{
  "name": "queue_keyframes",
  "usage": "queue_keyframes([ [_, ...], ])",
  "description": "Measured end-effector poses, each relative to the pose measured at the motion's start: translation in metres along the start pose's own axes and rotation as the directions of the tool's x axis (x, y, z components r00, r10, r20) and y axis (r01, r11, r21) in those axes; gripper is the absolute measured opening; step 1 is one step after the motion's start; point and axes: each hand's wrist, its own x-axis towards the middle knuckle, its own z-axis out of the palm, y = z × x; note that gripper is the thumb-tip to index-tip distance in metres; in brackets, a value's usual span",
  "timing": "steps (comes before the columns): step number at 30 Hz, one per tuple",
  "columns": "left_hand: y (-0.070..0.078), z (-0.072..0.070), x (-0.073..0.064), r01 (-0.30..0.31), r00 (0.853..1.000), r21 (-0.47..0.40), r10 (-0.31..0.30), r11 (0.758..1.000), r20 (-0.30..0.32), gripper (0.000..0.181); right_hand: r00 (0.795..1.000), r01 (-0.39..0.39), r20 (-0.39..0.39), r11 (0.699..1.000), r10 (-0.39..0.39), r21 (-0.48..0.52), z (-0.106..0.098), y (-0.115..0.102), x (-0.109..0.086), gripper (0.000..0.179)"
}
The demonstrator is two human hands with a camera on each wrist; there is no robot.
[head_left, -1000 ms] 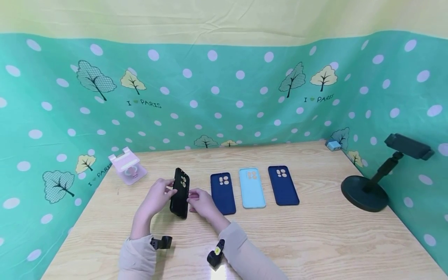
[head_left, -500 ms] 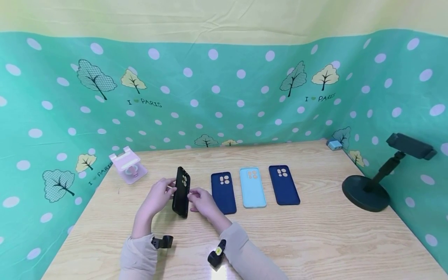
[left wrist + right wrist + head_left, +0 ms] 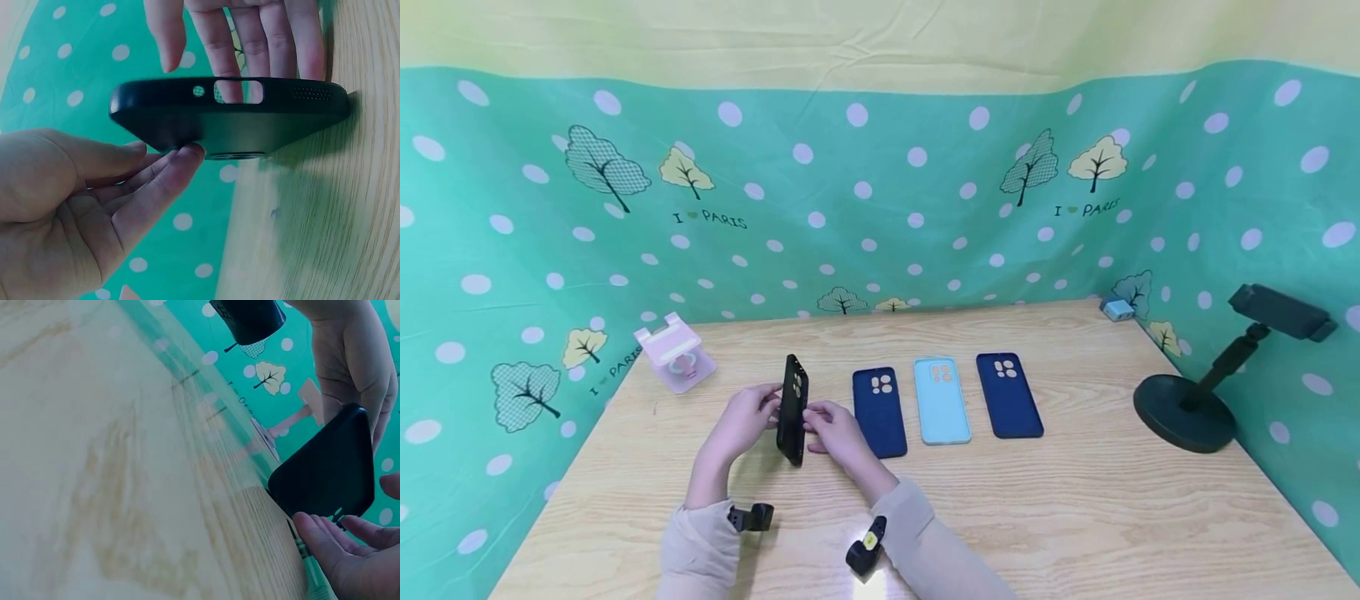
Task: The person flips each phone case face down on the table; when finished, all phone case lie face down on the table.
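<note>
A black phone case stands tilted on edge over the wooden table, with camera cutouts near its top. My left hand holds it from the left, fingertips on its back face in the left wrist view, where the left hand is large. From the right, my right hand pinches near the case's long side; the right hand has thumb and fingertips at its lower edge in the right wrist view. Skin shows through the port opening of the case, beside small speaker holes.
A navy phone case, a light blue case and another navy case lie in a row to the right. A pink folding stand is back left. At right stand a black stand and a small blue block.
The black phone case has turned to a narrower, more edge-on angle and shifted slightly right. My left hand moved along with it; the right hand stays nearly in place.
</note>
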Motion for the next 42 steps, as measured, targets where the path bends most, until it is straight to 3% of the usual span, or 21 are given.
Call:
queue_keyframes([
  [11,-0.001,0.010,0.004,-0.001,0.997,-0.014,0.002,1.000,0.072,0.043,1.000,0.016,-0.001,1.000,-0.016,0.022,0.000,-0.003,-0.003,0.041],
  [21,-0.002,0.015,0.002,0.009,0.994,0.047,-0.014,0.999,0.109,0.043,0.999,0.050,0.001,0.997,-0.050,-0.058,-0.003,0.001,-0.004,0.032],
  [27,-0.007,0.015,0.002,0.029,0.994,0.151,-0.045,0.988,0.103,0.043,0.998,0.059,-0.029,0.989,-0.064,-0.135,-0.007,-0.001,-0.006,0.032],
  [32,-0.014,0.017,0.003,0.034,0.994,0.179,-0.053,0.983,0.100,0.040,0.994,0.067,-0.066,0.965,-0.086,-0.253,-0.012,-0.004,-0.007,0.035],
  [42,-0.017,0.017,0.005,0.027,0.995,0.215,-0.047,0.976,0.089,0.041,0.987,0.036,-0.120,0.873,-0.108,-0.486,-0.016,-0.008,-0.009,0.046],
])
